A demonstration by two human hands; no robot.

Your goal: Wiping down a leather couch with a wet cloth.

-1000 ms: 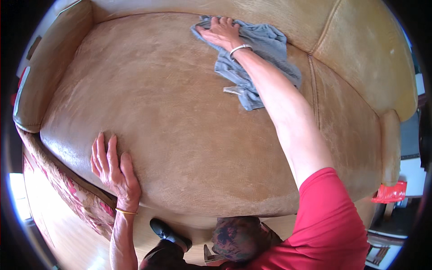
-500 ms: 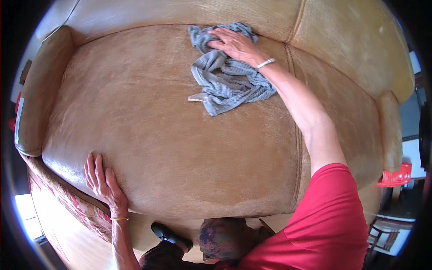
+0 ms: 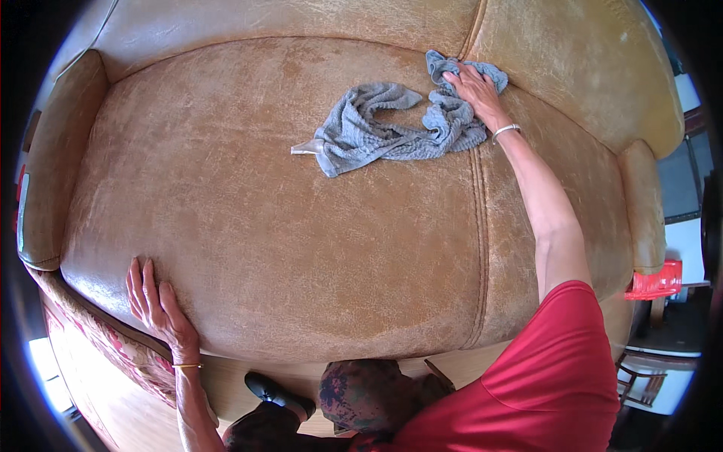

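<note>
A tan leather sofa seat [image 3: 301, 248] with worn, scuffed patches fills most of the view. At the far right of its main cushion, by the seam and the backrest, my right hand [image 3: 480, 94] presses on one bunched end of a grey-blue ribbed towel [image 3: 376, 135]. The rest of the towel trails leftward in loose folds, with a pale tag [image 3: 306, 148] at its left tip. My left hand [image 3: 164, 313] lies flat near the seat's front left corner, fingers stretched out, holding nothing.
Padded armrests [image 3: 75, 143] close off both ends of the sofa. A tall backrest [image 3: 286, 19] runs behind the seat. Patterned fabric [image 3: 105, 331] hangs at the front left. A red plastic stool [image 3: 655, 280] stands beyond the right arm.
My right hand has slid right along the back of the seat, onto the seam, dragging the towel's end and stretching its folds out. My left hand stays planted on the seat.
</note>
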